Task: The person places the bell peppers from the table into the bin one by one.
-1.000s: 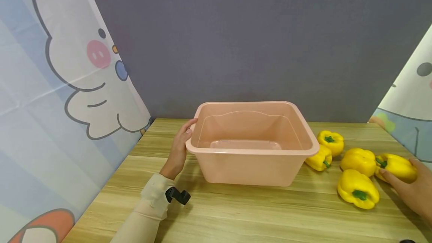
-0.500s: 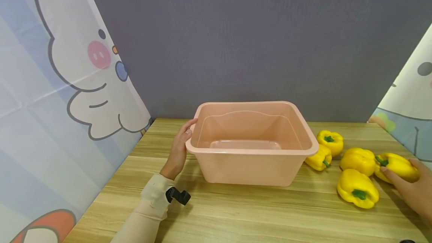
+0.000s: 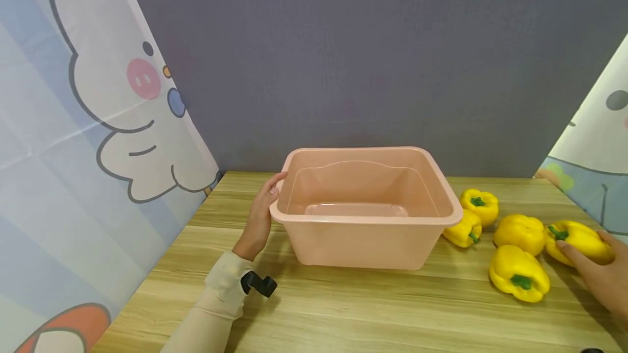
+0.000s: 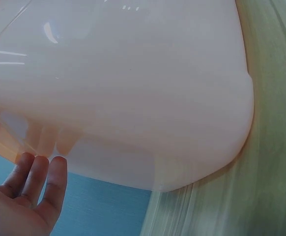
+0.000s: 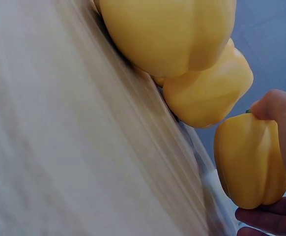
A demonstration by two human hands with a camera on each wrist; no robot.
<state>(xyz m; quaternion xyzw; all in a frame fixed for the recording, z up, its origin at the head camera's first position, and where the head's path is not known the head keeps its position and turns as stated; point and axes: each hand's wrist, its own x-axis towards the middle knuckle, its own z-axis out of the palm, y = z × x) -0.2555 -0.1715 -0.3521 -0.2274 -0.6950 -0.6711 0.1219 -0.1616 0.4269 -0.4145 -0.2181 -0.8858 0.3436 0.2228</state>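
A pink plastic basin (image 3: 358,244) stands on the wooden table. My left hand (image 3: 257,222) rests against its left side, thumb and a finger at the rim. In the left wrist view, straight fingers (image 4: 52,189) reach to the basin's outer wall (image 4: 133,108). At the far right, my right hand (image 3: 601,274) holds a yellow bell pepper (image 3: 584,243) between thumb and fingers. The right wrist view shows the thumb by the stem of this pepper (image 5: 248,160) and fingers beneath it; the palm is partly out of frame.
Several other yellow bell peppers lie between basin and right hand: one at the back (image 3: 481,208), one by the basin's corner (image 3: 463,230), one in the middle (image 3: 521,234), one in front (image 3: 520,274). A grey panel (image 3: 368,59) rises behind the table (image 3: 353,309). Printed cloth (image 3: 73,178) hangs left.
My right hand and the held pepper have shifted slightly to the right, a little apart from the middle pepper. The left hand and the basin have stayed in place.
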